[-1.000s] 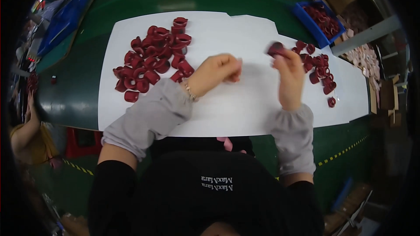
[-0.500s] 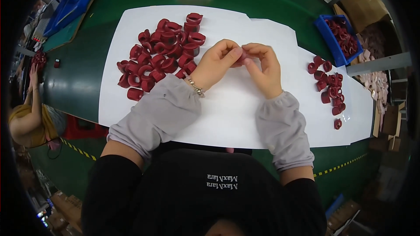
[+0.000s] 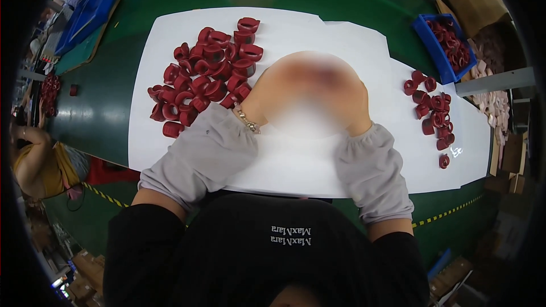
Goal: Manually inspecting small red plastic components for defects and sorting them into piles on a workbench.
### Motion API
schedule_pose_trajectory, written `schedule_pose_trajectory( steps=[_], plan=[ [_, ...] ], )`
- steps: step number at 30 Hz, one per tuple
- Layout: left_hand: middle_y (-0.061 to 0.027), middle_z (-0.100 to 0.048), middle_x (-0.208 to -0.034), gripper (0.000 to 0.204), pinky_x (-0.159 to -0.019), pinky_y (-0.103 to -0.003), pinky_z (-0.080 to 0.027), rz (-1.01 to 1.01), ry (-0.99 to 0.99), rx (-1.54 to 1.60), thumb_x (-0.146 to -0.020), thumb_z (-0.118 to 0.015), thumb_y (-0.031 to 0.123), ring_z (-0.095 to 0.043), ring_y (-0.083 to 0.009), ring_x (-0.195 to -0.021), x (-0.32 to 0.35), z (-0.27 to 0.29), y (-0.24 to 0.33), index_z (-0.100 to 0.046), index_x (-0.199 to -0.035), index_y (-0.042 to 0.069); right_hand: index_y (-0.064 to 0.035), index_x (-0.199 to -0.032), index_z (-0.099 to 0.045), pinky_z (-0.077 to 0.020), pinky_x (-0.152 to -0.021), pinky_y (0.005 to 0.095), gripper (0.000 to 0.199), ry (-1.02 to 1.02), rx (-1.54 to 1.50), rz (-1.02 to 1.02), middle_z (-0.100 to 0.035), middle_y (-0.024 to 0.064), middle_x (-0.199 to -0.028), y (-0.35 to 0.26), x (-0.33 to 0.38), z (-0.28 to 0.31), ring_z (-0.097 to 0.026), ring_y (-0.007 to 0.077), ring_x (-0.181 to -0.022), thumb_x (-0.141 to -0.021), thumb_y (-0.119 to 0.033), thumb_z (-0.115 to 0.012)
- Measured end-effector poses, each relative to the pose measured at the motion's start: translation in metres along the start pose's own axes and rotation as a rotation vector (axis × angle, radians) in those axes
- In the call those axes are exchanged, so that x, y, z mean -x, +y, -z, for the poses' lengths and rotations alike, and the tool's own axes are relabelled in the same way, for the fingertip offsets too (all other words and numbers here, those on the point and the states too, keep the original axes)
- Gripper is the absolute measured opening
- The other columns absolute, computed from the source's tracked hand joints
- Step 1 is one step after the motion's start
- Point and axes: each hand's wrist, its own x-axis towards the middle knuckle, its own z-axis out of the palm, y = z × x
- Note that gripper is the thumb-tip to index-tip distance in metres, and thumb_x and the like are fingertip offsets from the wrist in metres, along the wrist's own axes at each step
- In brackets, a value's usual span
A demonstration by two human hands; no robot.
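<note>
My left hand (image 3: 261, 101) and my right hand (image 3: 357, 108) are close together above the middle of the white sheet (image 3: 296, 165). A round blur covers the fingers of both, so their grip cannot be made out. Inside the blur a dark red patch shows between the hands; its shape is lost. Left of my left hand lies a heap of dark red, glossy ring-shaped pieces (image 3: 213, 54), some close to my wrist. Beyond my right hand, a smaller scatter of similar red rings (image 3: 437, 119) rests on the sheet's right part.
At the far right a blue bin (image 3: 421, 34) holds more red pieces. A grey metal bar (image 3: 495, 82) juts in near it, beside pale pink pieces (image 3: 492, 99). On the left, another person (image 3: 37, 162) sits by the green table (image 3: 94, 113) near a red pile (image 3: 50, 88).
Half a second ago my fingertips met around a small reddish piece; now a blur hides them. The view has shifted slightly. The other person's arm has bent back from the table.
</note>
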Motion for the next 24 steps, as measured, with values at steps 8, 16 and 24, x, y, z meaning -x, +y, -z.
schedule_pose_trajectory(
  steps=[8,16,24],
  plan=[
    [-0.0085,-0.055,-0.117,0.028,-0.094,-0.031,-0.045,-0.145,-0.089,-0.148,-0.095,-0.051,0.011,-0.053,-0.0143,-0.107,0.001,0.003,-0.002,-0.048,-0.12,-0.001,0.0004,-0.103,-0.059,-0.0443,-0.085,0.0283,0.026,-0.086,0.127,0.022,-0.057,0.0058,-0.104,-0.007,-0.002,0.007,-0.055,0.0164,-0.093,-0.078,0.0,-0.067],
    [-0.0047,-0.056,-0.109,0.027,-0.09,-0.026,-0.045,-0.099,-0.16,-0.319,-0.095,-0.05,0.01,-0.054,-0.0103,-0.102,0.003,0.008,-0.004,-0.051,-0.12,-0.001,-0.0021,-0.116,-0.059,-0.0462,-0.084,0.0286,0.035,-0.016,-0.176,-0.076,-0.058,0.0073,-0.109,-0.011,-0.004,0.0,-0.057,0.0156,-0.091,-0.082,-0.006,-0.067],
    [-0.006,-0.058,-0.11,0.03,-0.09,-0.026,-0.044,-0.058,-0.119,-0.23,-0.096,-0.049,0.011,-0.053,-0.0108,-0.104,0.006,0.0,0.004,-0.05,-0.123,-0.001,0.0008,-0.13,-0.048,-0.0447,-0.092,0.0305,0.046,-0.13,-0.073,-0.096,-0.056,0.0084,-0.115,-0.009,-0.001,0.008,-0.055,0.017,-0.103,-0.086,-0.005,-0.062]
  ],
)
